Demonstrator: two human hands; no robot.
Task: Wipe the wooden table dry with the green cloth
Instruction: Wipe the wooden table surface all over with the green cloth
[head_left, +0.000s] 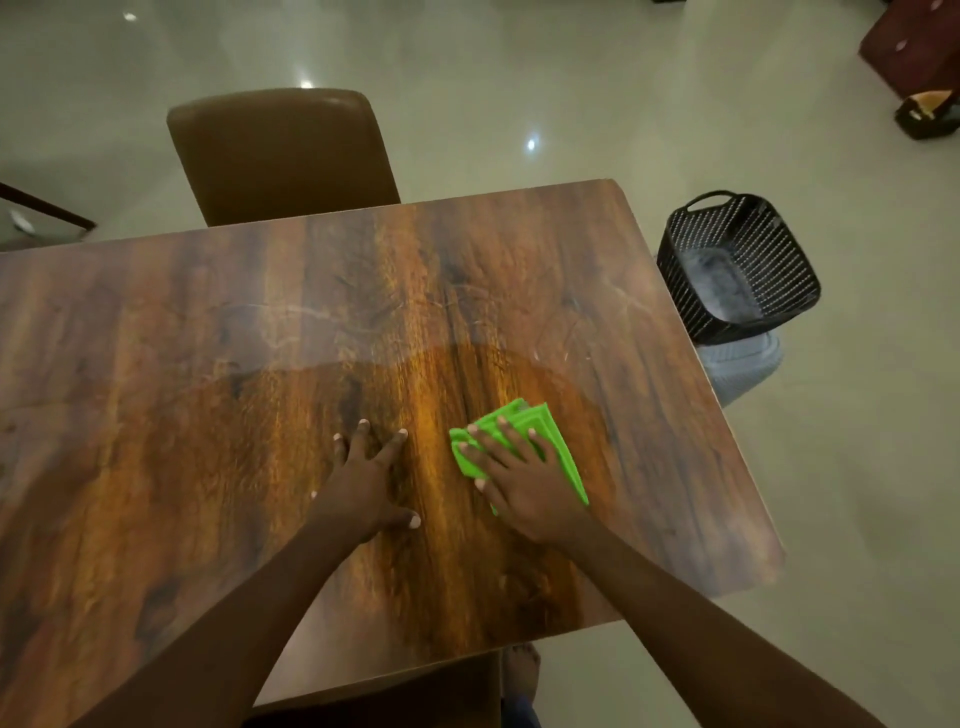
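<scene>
On wooden table (208, 364), right hand (524, 483) flat on folded green cloth (558, 447), long axis angled far-left to near-right

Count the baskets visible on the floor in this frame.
2. One black perforated basket stands on the floor just past the table's right end. A second dark basket sits at the frame's top right edge, partly cut off. Others may lie out of view.

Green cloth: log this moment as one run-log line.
right hand: flat on folded green cloth | left hand: flat on bare brown wooden table | streaks across far half
</scene>
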